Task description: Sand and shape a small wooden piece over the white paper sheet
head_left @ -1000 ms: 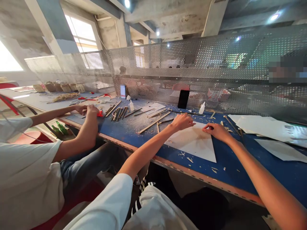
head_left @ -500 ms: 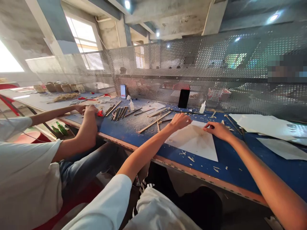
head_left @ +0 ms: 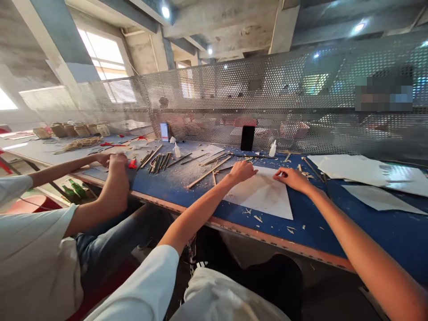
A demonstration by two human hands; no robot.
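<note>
Blue-topped bench [head_left: 384, 227], head view: reddish edging, pale curled shavings strewn about; perforated metal screen [head_left: 207, 98] across the upper frame. White sheet [head_left: 264, 196], centre right: flat, smooth, four-cornered, smudged, its near edge slanting down to the right; it lies below and between both hands, neither clearly nearer. Left hand [head_left: 243, 171], at its upper-left border: fingers curled; whether closed on anything, cannot tell. Right hand [head_left: 290, 177], at its upper-right border: thumb and forefinger tips close together, contents indiscernible. Slender stick [head_left: 209, 172], left of sheet: straight, slanting. White bottle [head_left: 273, 149], beyond: tapered nozzle.
</note>
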